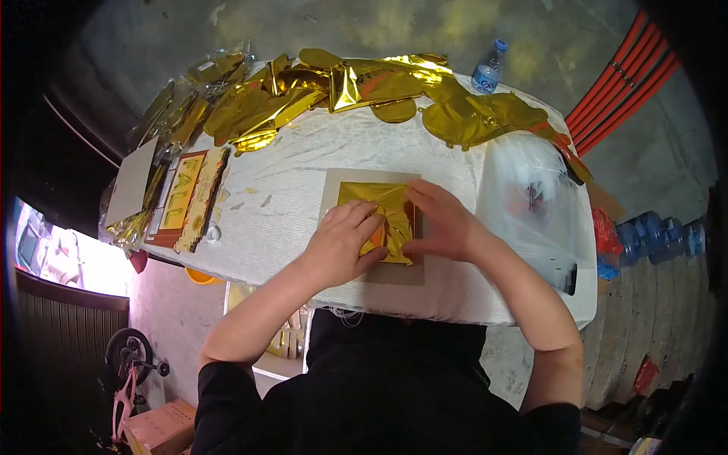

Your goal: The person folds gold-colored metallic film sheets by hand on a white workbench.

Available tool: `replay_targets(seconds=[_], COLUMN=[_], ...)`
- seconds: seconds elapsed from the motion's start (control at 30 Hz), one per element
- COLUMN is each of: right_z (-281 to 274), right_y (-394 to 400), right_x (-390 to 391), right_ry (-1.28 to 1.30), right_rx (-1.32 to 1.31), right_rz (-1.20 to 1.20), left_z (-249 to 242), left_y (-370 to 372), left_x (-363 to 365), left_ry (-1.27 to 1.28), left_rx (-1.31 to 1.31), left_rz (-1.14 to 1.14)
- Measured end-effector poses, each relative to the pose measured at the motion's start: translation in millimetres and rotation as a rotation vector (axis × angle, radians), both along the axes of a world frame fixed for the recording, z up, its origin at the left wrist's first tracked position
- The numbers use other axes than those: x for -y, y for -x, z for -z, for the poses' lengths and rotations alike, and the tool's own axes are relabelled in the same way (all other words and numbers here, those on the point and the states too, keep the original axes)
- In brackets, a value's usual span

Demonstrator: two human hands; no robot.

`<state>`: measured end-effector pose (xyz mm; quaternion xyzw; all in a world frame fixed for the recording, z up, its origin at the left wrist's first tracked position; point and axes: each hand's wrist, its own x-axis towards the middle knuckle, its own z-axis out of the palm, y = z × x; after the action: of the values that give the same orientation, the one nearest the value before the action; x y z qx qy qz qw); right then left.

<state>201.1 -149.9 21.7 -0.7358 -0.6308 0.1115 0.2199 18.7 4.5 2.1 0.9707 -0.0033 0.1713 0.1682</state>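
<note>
A grey cardboard sheet (334,182) lies on the white-covered table (280,171), and a folded gold foil piece (371,190) with an orange patch rests on it. My left hand (346,241) lies over the left side of the foil, fingers spread and pressing down on it. At the right edge of the foil is my right hand (442,221), its fingers apart and curved beside the foil. Parts of the foil are hidden under my left fingers.
Gold foil balloons (478,114) spread along the far edge near a water bottle (487,68). Clear plastic bags (523,205) lie at the right. Printed cards (182,193) and a grey card (133,180) are at the left.
</note>
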Motion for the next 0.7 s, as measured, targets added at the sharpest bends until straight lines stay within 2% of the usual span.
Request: replay_targets(seconds=[0.2, 0.3, 0.4, 0.57, 0.63, 0.7], right_z=[5, 10, 3, 13, 5, -10], right_y=[-4, -8, -8, -10, -11, -17], right_x=[-14, -13, -11, -9, -10, -11], right_ry=[0.291, 0.295, 0.344, 0.31, 0.291, 0.303], right_rx=[0.097, 0.203, 0.182, 0.172, 0.192, -0.045], right_rz=[-0.105, -0.146, -0.144, -0.138, -0.132, -0.052], left_z=[-5, -6, -10, -6, -4, -6], left_y=[-3, -3, 1, 9, 9, 8], left_x=[-2, -6, -15, -22, -22, -25], left_ry=[0.002, 0.058, 0.154, -0.001, 0.043, 0.082], left_rx=[-0.03, -0.069, -0.106, -0.135, -0.16, -0.178], left_rz=[0.001, 0.021, 0.041, -0.01, -0.004, -0.004])
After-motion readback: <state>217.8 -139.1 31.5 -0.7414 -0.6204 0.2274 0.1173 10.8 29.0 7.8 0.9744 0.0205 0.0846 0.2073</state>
